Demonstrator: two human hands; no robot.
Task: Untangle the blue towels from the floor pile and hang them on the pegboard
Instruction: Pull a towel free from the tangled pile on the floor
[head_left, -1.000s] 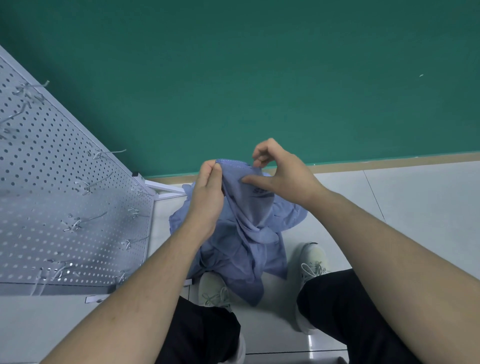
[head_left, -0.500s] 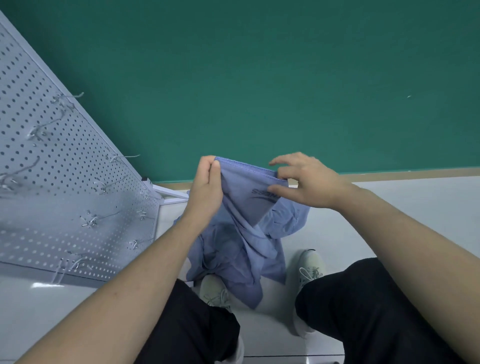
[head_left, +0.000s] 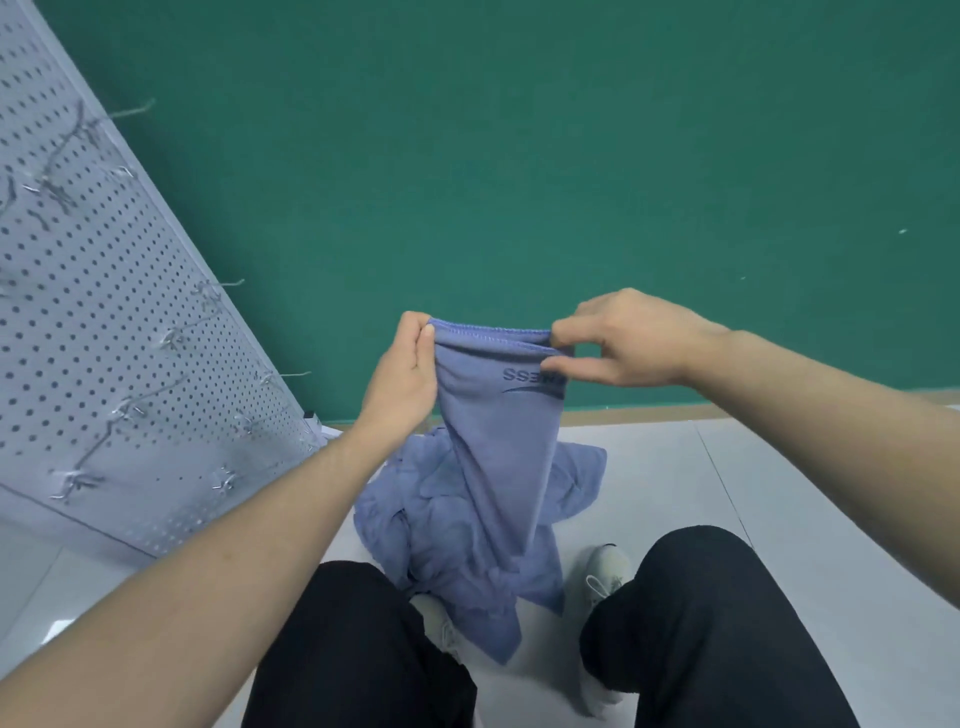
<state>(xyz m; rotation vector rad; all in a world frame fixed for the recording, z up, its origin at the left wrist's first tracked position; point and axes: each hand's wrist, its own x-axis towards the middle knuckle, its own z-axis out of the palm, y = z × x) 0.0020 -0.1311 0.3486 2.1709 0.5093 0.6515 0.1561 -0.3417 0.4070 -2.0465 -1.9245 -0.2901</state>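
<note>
Since a second ago both hands have drawn apart along the hem, so the blue towel (head_left: 498, 415) now shows a flat, stretched top edge where it was bunched between them. Left hand (head_left: 402, 371) pinches the towel's left corner between thumb and curled fingers; right hand (head_left: 631, 340) pinches the right corner between thumb and fingertips, the other fingers bent above it. Dark lettering, seen upside down, runs just below the right hand's thumb. From that held edge the towel hangs down in a narrowing fold, and its lower end merges with the floor pile (head_left: 452, 525), a crumpled heap of the same blue cloth lying on the pale tiled floor (head_left: 779, 493). Beside the pile on its left leans the pegboard (head_left: 104, 322), white and perforated, with wire hooks (head_left: 218, 288) jutting from it; nothing blue hangs there. Behind the pile rises a green wall (head_left: 519, 156). Nearer than the pile are the person's knees in black trousers (head_left: 701, 623) and a white shoe (head_left: 605, 569) just right of it.
</note>
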